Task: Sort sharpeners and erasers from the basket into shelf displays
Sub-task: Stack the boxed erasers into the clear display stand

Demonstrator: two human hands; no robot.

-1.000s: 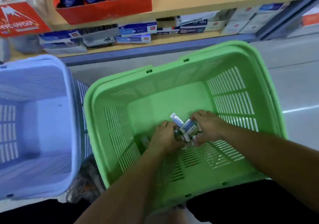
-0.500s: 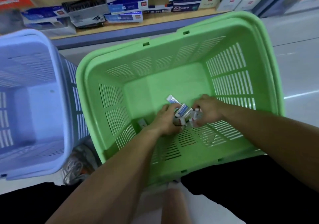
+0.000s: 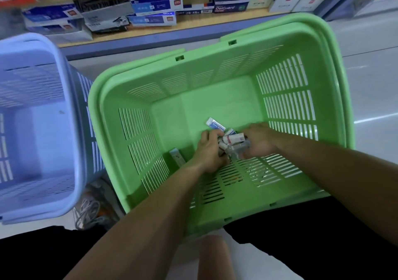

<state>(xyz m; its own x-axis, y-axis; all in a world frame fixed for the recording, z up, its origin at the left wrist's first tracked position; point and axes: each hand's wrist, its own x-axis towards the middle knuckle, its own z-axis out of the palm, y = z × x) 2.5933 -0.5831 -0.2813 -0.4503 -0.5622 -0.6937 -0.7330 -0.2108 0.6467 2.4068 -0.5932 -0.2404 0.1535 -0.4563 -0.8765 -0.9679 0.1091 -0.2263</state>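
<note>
— What are the fingers doing?

— The left hand [image 3: 210, 152] has its fingers curled round one side of a cluster of small packs [image 3: 233, 140]. The right hand [image 3: 258, 143] curls in against the other side, so both hands grip the cluster between them, backs of the hands up.

— Erasers or sharpeners?

— One blue-and-white pack [image 3: 215, 125] sticks out at the far edge of the cluster, and its label reads "Hard Eraser". The others are white with red and grey marks, too small to tell apart.

— Where does the cluster sit?

— Low inside the green basket [image 3: 336, 90], on its floor, near the slotted wall closest to the person. A lone pack [image 3: 177, 157] lies apart to the left, in the bottom corner of the same basket, touched by neither hand.

— And around the basket?

— Both bare forearms reach in over the near rim. A blue basket [image 3: 43, 81] stands just beside it on the left, their sides close together. A tangle of pale cable [image 3: 88, 211] lies on the floor [image 3: 370, 75] below the gap between them.

— Further out?

— A low wooden shelf [image 3: 193, 23] runs along the top, stacked with stationery boxes [image 3: 155, 1]. One dark box [image 3: 230, 8] reads "DelGuard", and another carries "2B-4B".
</note>
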